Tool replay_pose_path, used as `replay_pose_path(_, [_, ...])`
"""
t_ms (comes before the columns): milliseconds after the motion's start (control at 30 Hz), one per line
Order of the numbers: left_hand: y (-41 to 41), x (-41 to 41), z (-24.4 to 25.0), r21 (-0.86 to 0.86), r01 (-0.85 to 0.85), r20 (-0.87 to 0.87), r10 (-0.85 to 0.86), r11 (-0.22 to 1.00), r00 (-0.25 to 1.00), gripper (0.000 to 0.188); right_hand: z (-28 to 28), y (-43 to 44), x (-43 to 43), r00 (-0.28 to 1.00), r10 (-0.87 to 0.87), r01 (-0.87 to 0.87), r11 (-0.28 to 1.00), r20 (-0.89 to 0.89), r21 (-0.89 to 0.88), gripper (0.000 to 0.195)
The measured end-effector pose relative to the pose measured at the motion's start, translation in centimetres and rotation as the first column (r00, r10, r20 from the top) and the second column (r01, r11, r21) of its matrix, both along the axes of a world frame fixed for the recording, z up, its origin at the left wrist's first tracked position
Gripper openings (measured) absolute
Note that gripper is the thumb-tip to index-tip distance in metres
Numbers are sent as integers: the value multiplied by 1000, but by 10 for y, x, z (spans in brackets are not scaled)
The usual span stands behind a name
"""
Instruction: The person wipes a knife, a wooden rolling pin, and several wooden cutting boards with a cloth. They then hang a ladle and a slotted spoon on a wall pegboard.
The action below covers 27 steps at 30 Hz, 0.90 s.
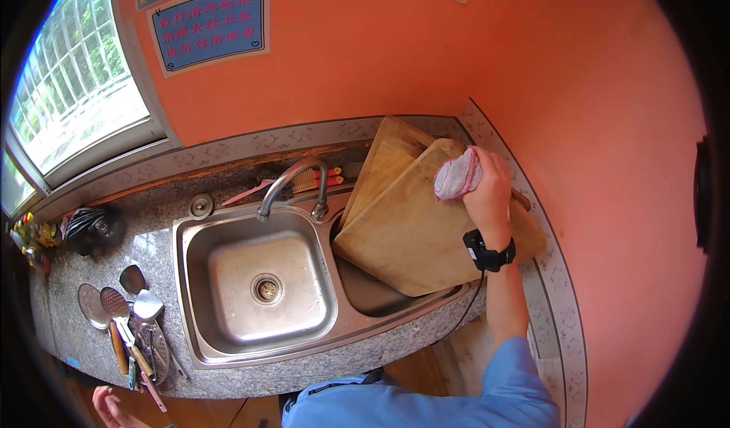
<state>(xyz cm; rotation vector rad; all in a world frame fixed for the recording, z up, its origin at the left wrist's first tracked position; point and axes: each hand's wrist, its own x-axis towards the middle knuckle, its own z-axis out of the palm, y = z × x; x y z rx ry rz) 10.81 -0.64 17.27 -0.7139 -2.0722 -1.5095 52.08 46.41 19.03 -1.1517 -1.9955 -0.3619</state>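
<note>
My right hand grips a bunched white cloth with a pink edge. It is over the upper right part of a large worn cutting board, and the cloth seems to rest on the board's surface. Behind that board leans a second, yellowish board. Both boards are tilted across the right basin of a steel double sink and hide most of it. Down at the lower left edge, my left hand hangs in front of the counter, partly cut off, with nothing visible in its fingers.
The left sink basin has a drain in its floor and a curved faucet above. Ladles, spatulas and skimmers lie on the granite counter. A black plastic bag and bottles stand near the window. Red-handled brushes lie behind the faucet.
</note>
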Motion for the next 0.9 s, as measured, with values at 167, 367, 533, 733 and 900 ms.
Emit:
replay_pose_path(167, [90,56,5,134,490,456,-493,861,741,20,-2,6,18,954,169,-201,973,-247,-114,46])
replay_pose_path(367, [169,84,19,209,908,496,-840,362,221,20,35,-48,112,376,180,-183,976,-909,117,24])
replay_pose_path(533, [186,78,-11,290,902,577,-810,321,103,27,-12,-111,199,117,27,-267,964,-993,-5,27])
replay_pose_path(733, [222,115,-13,574,802,577,-777,169,-250,27,-95,-120,212,2,-12,-348,937,-1000,-12,33])
replay_pose_path(900, [282,156,12,526,841,522,-829,125,-203,28,-124,-79,198,78,-92,-218,970,-993,-107,36])
